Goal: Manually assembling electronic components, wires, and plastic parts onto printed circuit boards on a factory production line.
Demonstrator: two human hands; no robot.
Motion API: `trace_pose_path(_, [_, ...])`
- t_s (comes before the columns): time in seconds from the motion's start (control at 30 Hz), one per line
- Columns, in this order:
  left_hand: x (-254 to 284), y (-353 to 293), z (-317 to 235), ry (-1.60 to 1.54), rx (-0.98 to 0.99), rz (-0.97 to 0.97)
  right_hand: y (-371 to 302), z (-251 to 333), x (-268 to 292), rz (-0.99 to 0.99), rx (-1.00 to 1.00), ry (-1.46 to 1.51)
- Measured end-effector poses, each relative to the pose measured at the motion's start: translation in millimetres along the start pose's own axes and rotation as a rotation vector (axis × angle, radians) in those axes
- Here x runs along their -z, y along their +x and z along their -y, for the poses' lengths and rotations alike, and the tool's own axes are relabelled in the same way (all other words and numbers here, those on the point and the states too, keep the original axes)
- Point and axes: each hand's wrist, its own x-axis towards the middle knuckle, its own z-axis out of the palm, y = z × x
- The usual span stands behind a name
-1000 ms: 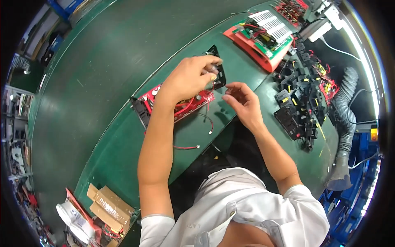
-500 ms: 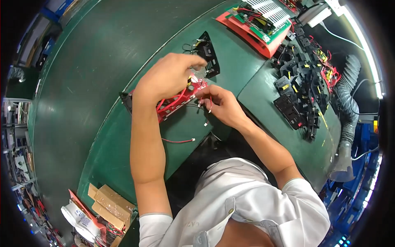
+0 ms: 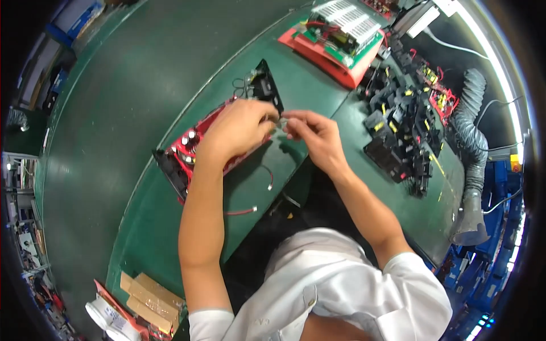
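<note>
L hand point(image 3: 242, 129): grip curled shut over the near end of the red circuit board point(image 3: 190, 149), which lies flat on the green bench point(image 3: 142, 85); fingertips meet the R hand at a small pale part point(image 3: 282, 121). R hand point(image 3: 315, 136): grip narrow, thumb and forefinger pinched on that part, too small to ID. Black component point(image 3: 266, 86) just beyond L grip. Loose red wire point(image 3: 267, 179) on bench just below both grips. Pile of black parts point(image 3: 398, 131) well to R of R grip. Vs 0.5 s ago: board lay under both hands then too; pinch now sits further off its end.
</note>
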Motion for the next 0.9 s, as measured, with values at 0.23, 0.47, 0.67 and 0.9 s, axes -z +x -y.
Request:
trace_pose_path(0.23, [-3.9, 0.8, -21.3, -0.468, 0.126, 0.101, -5.4, 5.9, 8.9, 0.123, -0.004, -0.026])
trace_pose_path(0.47, [1.3, -1.9, -22.9, -0.381, 0.144, 0.038, -11.0, 0.9, 17.2, 0.08, -0.122, 0.12])
trace_pose_path(0.67, [9.9, -0.9, -22.5, -0.345, 0.11, 0.067, -1.8, -1.0, 23.4, 0.205, -0.341, 0.301])
trace_pose_path(0.9, [7.0, -4.8, -23.6, -0.139, -0.029, -0.046, 1.7, 7.7, 19.1, 0.216, -0.28, 0.235])
